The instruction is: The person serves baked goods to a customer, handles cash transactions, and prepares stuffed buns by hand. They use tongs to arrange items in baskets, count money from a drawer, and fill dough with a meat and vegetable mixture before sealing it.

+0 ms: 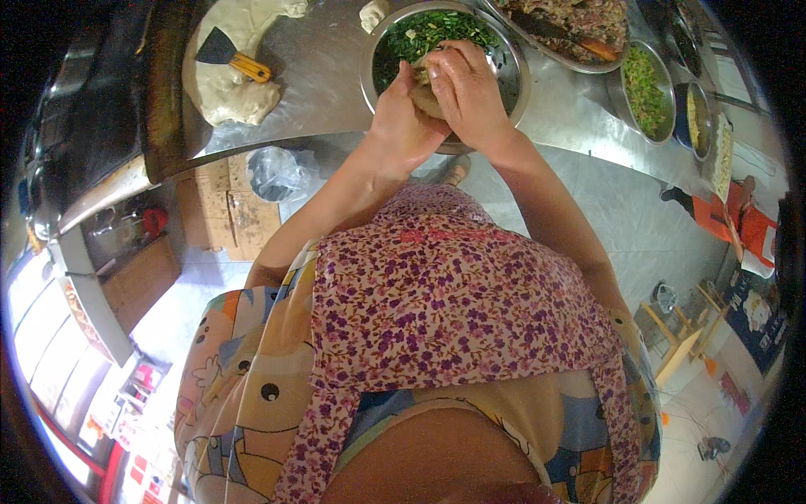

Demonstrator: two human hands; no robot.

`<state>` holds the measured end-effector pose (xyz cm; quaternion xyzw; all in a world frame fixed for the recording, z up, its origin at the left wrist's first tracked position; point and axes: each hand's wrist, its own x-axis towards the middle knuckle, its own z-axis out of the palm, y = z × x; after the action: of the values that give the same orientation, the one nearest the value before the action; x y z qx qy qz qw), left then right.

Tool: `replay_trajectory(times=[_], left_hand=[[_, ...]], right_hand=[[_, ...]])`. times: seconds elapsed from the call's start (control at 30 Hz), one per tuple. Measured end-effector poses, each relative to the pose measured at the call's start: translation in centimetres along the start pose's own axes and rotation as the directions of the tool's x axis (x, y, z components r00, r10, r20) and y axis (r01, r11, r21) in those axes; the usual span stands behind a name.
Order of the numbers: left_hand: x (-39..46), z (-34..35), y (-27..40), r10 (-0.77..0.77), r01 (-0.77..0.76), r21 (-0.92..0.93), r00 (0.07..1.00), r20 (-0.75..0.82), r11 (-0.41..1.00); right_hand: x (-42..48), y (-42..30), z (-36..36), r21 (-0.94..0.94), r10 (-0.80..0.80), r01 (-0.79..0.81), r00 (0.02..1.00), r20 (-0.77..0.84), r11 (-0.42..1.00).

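Over a steel bowl [521, 75] of chopped leafy greens [409, 34], both hands work close together on a filled dough piece [429, 104]. My left hand [400, 123] cradles it from below and the left, thumb raised along its side. From above and the right, my right hand [469, 88] bends its fingers onto the dough's upper edge. Some filling seems to show between the fingers; the rest of the dough is hidden by the hands.
A dough slab [211, 104] lies left on the metal counter [315, 94], a scraper [250, 66] on top. A dough lump [373, 16] sits behind. Rightward stand a pan of minced filling [567, 19] and bowls of chopped food [645, 94]. Below is a plastic-lined bin [274, 176].
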<state>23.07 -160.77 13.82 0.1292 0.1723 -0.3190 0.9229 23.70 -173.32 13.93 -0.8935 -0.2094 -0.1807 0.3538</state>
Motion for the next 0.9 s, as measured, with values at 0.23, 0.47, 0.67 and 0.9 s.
replay_trajectory(times=[0.23,0.47,0.67,0.9], left_hand=[[1.6,-0.1,-0.6,0.066,-0.064,0.067,0.998,-0.020,0.996],[2.4,-0.5,-0.9,0.063,-0.058,0.061,0.994,-0.086,0.996],[1.7,-1.9,-0.2,0.091,-0.076,0.175,0.992,-0.083,0.982],[1.3,-6.9,2.2,0.268,-0.423,0.897,0.856,0.442,-0.129]], right_hand=[[-0.4,-0.8,-1.1,-0.153,-0.008,0.021,0.997,0.083,0.988],[-1.5,-0.5,-0.1,-0.116,0.031,-0.031,1.000,0.003,0.993],[-1.6,-0.5,-0.4,0.316,0.267,-0.307,0.950,0.163,0.898],[-4.2,3.8,-2.5,-0.122,0.427,-0.426,0.757,0.493,0.896]])
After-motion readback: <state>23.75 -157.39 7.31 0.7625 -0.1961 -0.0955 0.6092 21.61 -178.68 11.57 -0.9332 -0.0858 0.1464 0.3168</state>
